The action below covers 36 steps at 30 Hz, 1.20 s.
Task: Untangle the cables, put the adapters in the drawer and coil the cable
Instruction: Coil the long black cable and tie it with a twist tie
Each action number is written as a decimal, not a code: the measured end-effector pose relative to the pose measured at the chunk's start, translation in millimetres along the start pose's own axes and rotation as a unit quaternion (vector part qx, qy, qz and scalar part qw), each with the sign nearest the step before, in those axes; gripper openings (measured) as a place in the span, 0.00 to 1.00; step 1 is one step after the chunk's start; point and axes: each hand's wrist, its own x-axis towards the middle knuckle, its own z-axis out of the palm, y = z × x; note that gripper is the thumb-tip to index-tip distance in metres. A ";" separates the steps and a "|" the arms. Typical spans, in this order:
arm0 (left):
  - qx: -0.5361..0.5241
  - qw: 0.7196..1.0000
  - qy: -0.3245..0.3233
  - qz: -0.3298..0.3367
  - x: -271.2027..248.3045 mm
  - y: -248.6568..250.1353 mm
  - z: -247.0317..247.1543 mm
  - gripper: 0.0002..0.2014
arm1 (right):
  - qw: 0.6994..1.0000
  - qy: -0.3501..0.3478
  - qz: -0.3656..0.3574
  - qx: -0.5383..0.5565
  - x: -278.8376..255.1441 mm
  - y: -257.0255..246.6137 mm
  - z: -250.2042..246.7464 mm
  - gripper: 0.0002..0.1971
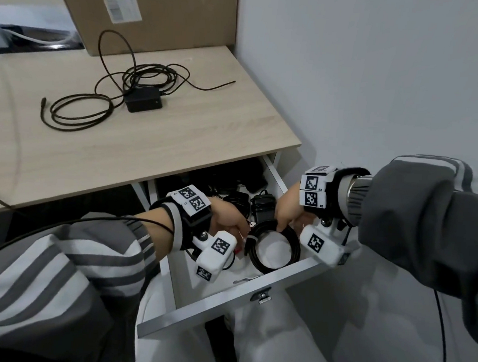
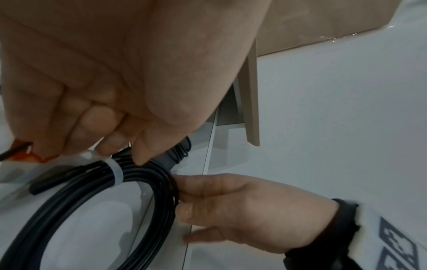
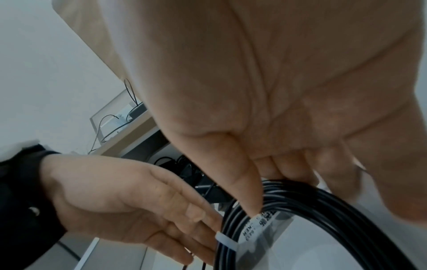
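Nearby, tangled cables (image 1: 117,87), adapter (image 1: 144,99)

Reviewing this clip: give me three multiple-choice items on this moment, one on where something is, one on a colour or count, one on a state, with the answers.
1. Where is the coiled cable that both hands hold?
A. On the desk top
B. Over the open drawer
C. On the cardboard box

2. What colour is the tie around that coil?
A. White
B. Red
C. Blue

3. What state is the cable on the desk in?
A. Neatly coiled and tied
B. Lying in loose, tangled loops
C. Hanging off the desk edge

Answers:
1 B: the head view shows the left hand and right hand gripping the coil above the pulled-out drawer.
2 A: the left wrist view shows a white band wrapped round the black strands.
3 B: its loops sprawl around a black adapter on the desk, with no tie.
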 end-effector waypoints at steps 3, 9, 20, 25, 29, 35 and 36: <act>0.010 1.000 -0.015 0.015 -6.5 -2.5 1.8 0.09 | 1.000 0.008 0.020 0.011 -2.1 -7.0 -2.2 0.18; 0.037 0.997 0.044 0.041 -14.2 -6.7 3.4 0.12 | 0.996 0.041 -0.006 0.083 -16.7 -10.4 -6.9 0.19; -0.077 0.965 0.138 0.210 -118.6 -0.7 -29.5 0.11 | 0.981 0.086 -0.128 0.114 -72.8 -58.6 -51.1 0.10; -0.124 0.886 0.275 0.351 -179.2 2.3 -89.6 0.08 | 0.933 0.203 -0.247 0.162 -102.0 -102.5 -120.0 0.10; -0.109 0.831 0.439 0.323 -186.6 -7.7 -152.6 0.09 | 0.885 0.313 -0.285 0.193 -80.2 -129.3 -162.9 0.05; -0.001 0.791 0.568 0.228 -169.7 -19.0 -216.0 0.14 | 0.861 0.389 -0.326 -0.005 -29.0 -184.6 -192.9 0.17; 0.022 0.796 0.565 0.217 -166.1 -19.0 -222.2 0.15 | 0.866 0.384 -0.318 -0.046 -24.8 -195.3 -195.7 0.19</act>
